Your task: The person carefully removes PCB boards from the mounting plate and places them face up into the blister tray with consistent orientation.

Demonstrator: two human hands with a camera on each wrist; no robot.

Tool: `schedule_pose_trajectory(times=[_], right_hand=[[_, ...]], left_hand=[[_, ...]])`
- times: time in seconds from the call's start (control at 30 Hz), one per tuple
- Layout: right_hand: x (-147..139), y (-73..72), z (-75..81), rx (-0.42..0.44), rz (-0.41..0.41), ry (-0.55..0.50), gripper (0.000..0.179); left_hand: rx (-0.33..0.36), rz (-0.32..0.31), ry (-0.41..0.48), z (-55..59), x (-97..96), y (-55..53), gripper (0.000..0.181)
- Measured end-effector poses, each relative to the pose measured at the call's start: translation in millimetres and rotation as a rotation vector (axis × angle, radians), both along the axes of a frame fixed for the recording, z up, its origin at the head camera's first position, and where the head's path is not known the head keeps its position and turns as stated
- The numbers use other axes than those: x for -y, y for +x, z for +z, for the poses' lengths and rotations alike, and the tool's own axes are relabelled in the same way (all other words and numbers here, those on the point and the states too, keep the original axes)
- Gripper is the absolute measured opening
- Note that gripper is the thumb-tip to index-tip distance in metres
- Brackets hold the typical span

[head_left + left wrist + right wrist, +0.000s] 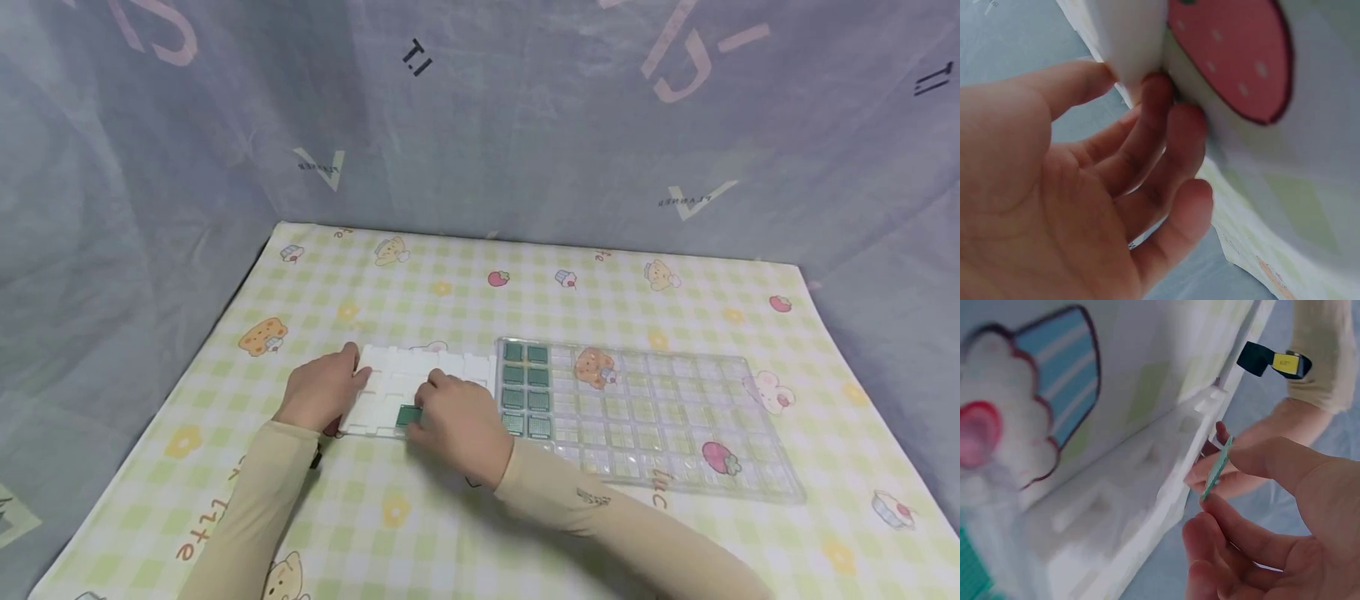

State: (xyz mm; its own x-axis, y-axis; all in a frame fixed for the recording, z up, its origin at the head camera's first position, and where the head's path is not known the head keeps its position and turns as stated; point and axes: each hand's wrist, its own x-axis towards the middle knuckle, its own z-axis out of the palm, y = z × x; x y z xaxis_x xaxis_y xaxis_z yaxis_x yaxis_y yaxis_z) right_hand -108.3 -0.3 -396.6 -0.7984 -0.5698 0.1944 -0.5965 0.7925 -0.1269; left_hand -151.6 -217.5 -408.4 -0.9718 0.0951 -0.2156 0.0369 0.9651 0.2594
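Observation:
A small green circuit board is pinched between the thumb and index finger of my right hand, over the front part of a white tray with moulded slots. In the right wrist view the board is seen nearly edge-on, held above the tray. My left hand grips the tray's left edge; the left wrist view has its thumb and curled fingers at that white edge. To the right, a clear compartment tray holds several green boards in its two leftmost columns.
A tablecloth with green checks and cartoon prints covers the table. The clear tray stands close beside the white one and stretches far to the right. Grey-blue printed fabric hangs behind the table and at its sides.

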Motion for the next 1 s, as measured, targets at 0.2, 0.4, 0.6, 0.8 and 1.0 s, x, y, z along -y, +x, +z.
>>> schedule_pose_trajectory(times=[0.2, 0.4, 0.6, 0.8, 1.0], right_hand=[[-19, 8.3, 2.2, 0.038, 0.004, -0.050, 0.024], [-42, 19.1, -2.1, 0.046, 0.011, -0.065, 0.024], [-68, 27.0, -4.1, 0.027, -0.023, -0.071, 0.024], [-89, 33.1, -5.1, 0.019, -0.079, -0.073, 0.028], [-110, 36.8, -7.3, -0.053, -0.086, -0.067, 0.030]], left_hand=[[-0.010, 0.002, 0.013, 0.1, 1.1, 0.6, 0.025], [-0.013, -0.004, 0.021, -0.8, 0.8, 1.3, 0.025], [-0.006, 0.003, 0.016, 0.2, 0.5, 0.6, 0.025], [-0.001, 0.007, 0.017, -0.2, 0.8, 0.0, 0.025], [0.001, 0.008, 0.020, -0.1, 0.7, 0.1, 0.025]])
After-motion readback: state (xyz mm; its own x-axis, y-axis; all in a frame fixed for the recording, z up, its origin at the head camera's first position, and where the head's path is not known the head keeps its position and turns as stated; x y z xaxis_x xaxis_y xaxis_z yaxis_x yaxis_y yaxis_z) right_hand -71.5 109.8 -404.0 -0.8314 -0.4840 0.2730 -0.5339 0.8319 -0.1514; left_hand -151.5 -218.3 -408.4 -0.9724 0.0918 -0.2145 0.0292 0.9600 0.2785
